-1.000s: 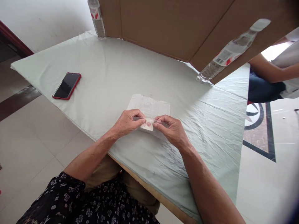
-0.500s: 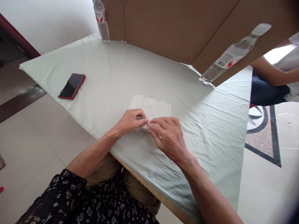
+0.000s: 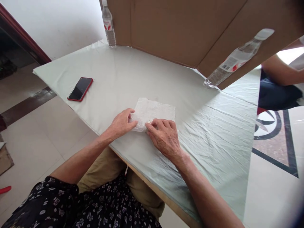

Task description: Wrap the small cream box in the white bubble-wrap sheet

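Note:
A white, thin rectangular sheet (image 3: 155,109), like tissue or cloth, lies flat on the pale green tablecloth. At its left near corner is my left hand (image 3: 123,123), thumb and fingers apart, with nothing held between them. My right hand (image 3: 165,136) rests at the sheet's near edge, its thumb and forefinger brought together on a small whitish bit with a reddish speck. What exactly that bit is, I cannot make out.
A phone in a red case (image 3: 80,89) lies on the tablecloth (image 3: 114,79) to the left. A brown cardboard panel (image 3: 166,31) stands at the back, with a water bottle (image 3: 109,27) and another bottle (image 3: 237,60) against it. At right, a person's arm (image 3: 282,69) shows.
My left hand has moved left, away from my right hand, and its fingers have opened. More of the sheet's near edge shows between my hands. The whole view has shifted slightly.

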`<state>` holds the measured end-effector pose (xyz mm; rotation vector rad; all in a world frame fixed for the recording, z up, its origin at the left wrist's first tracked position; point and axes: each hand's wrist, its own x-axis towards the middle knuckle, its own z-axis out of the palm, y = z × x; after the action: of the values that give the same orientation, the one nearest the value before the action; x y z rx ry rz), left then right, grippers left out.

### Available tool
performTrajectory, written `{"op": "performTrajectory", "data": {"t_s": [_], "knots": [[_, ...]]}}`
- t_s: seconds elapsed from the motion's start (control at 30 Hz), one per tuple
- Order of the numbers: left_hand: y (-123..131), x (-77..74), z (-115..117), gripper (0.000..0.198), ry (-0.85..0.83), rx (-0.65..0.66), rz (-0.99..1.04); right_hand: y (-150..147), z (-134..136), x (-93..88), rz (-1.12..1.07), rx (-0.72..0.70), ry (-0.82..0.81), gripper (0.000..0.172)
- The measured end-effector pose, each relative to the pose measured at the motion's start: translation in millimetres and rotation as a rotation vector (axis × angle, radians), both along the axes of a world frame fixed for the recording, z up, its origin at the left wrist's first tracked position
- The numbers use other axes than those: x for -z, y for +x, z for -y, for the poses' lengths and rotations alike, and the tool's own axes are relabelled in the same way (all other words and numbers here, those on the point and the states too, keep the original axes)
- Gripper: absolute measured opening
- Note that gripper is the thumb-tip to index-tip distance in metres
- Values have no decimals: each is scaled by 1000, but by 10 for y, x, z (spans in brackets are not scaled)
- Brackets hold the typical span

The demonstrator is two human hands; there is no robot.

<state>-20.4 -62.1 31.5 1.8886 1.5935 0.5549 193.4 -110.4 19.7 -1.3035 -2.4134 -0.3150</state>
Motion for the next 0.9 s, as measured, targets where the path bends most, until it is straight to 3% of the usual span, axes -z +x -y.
{"op": "performTrajectory", "data": {"t_s": [0.23, 0.3, 0.5, 0.57, 0.73, 0.9], "knots": [[-148, -80, -36, 74, -348, -63, 130, -18, -2, 65, -17, 21, 20, 13], [-123, -76, -63, 69, -401, -67, 138, -19, -3, 72, -19, 20, 32, 14], [57, -33, -175, 20, -529, -102, 274, -21, -6, 84, -15, 11, 58, 12], [111, -49, -183, 20, -533, -83, 268, -24, -6, 86, -6, 15, 67, 12], [234, -121, -165, 24, -268, 4, 215, -37, -1, 79, 11, 23, 58, 14], [377, -105, -172, 12, -556, -123, 486, -38, 13, 33, 16, 18, 44, 15]]}}
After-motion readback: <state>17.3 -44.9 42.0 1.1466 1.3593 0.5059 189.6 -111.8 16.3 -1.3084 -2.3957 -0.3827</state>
